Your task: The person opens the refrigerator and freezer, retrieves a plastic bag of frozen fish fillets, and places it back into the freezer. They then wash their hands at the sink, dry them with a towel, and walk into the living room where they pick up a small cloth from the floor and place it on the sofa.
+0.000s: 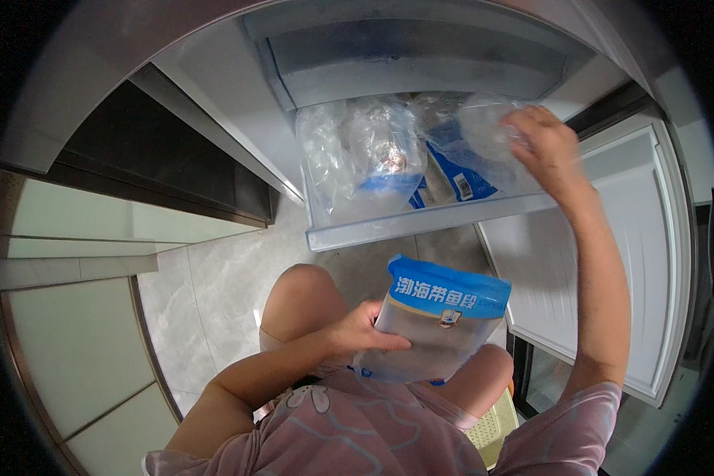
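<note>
My left hand (372,330) grips a blue and clear plastic food pouch (446,321) by its left side, thumb on its face, above my lap. The pouch bears writing. At the upper right my right hand (538,140) is over the right part of a pulled-out freezer drawer (363,231), at a clear plastic bag (491,128); whether the fingers grip it is unclear from the blur. Further left in the drawer lie another clear bag with blue at its bottom (387,149), a crumpled clear bag (324,154) and a blue package with a barcode (464,178).
The white freezer door (619,250) stands open on the right. Pale cabinet fronts (83,351) line the left side. Grey tiled floor (226,285) shows under the drawer and by my knees. A light yellow perforated plastic item (494,425) is below my right thigh.
</note>
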`<state>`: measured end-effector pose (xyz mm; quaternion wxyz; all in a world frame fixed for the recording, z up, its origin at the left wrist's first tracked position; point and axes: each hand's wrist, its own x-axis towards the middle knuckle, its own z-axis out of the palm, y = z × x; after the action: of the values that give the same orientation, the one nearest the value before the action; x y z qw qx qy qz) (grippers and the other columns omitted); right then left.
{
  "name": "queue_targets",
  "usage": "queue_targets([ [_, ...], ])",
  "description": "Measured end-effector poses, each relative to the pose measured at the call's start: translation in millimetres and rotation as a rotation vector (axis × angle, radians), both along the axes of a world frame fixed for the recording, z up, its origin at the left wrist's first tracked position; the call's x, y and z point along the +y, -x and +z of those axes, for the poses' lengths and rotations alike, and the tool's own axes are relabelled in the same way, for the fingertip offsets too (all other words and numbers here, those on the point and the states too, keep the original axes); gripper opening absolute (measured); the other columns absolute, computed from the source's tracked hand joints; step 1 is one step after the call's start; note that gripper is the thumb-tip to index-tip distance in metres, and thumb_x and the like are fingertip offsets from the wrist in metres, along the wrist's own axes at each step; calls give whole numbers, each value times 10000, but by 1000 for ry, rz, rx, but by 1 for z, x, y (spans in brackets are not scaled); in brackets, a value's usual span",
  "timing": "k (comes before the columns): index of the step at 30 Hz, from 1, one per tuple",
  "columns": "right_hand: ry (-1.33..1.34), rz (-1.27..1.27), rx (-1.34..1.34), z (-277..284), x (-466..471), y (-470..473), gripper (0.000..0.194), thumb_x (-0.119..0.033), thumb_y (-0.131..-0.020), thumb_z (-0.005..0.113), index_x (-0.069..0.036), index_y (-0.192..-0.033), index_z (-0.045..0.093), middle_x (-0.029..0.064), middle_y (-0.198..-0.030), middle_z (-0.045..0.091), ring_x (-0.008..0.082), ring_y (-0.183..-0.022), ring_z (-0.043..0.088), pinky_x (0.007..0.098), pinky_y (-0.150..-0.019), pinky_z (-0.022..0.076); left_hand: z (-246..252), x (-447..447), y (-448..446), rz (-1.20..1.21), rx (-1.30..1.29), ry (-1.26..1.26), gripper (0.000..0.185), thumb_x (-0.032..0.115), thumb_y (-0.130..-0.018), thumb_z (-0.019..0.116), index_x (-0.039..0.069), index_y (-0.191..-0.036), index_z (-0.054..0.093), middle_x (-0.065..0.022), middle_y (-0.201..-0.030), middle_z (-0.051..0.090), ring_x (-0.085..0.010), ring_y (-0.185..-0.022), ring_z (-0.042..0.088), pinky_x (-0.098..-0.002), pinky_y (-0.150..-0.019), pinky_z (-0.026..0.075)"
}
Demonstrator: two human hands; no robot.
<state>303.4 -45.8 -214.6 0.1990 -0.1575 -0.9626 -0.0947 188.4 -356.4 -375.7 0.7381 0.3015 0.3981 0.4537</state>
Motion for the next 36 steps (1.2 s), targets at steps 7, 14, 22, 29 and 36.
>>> queue_targets([
  [7,158,-46,242,48,-20,-60,260,-7,-714,602,-48,-969,626,108,-877,589,271,-831,590,318,-767,463,7,6,-2,-45,9,78,451,39,-770,725,50,-1187,553,-45,-1129,603,-136,-1030,548,-303,-893,445],
  [14,34,-337,466,59,-63,-143,300,-67,-754,638,4,-1045,630,116,-1078,625,223,-1028,579,326,-913,425,4,9,-3,-41,87,-206,495,89,-779,725,51,-1228,517,-47,-1123,605,-134,-997,558,-301,-873,459],
  [22,747,-447,330,-18,-134,-205,222,-24,-654,574,15,-873,580,115,-848,603,232,-823,595,319,-781,456,46,38,-2,-260,292,-396,957,82,-754,700,199,-1478,86,-145,-1167,593,-237,-1036,582,-341,-892,446],
  [29,1227,-240,-7,-94,-151,-160,330,31,-628,598,-1,-955,610,140,-863,614,306,-809,615,332,-733,480,40,66,-25,-432,302,-417,1052,81,-713,684,186,-1467,-42,-202,-1140,598,-272,-990,612,-351,-863,460],
  [36,891,-79,-431,3,-107,-102,512,-103,-586,786,-73,-1074,630,115,-956,657,294,-903,620,370,-759,504,9,57,-26,-378,495,-395,823,174,-686,728,-45,-1348,290,-242,-1095,600,-278,-963,623,-326,-845,477],
])
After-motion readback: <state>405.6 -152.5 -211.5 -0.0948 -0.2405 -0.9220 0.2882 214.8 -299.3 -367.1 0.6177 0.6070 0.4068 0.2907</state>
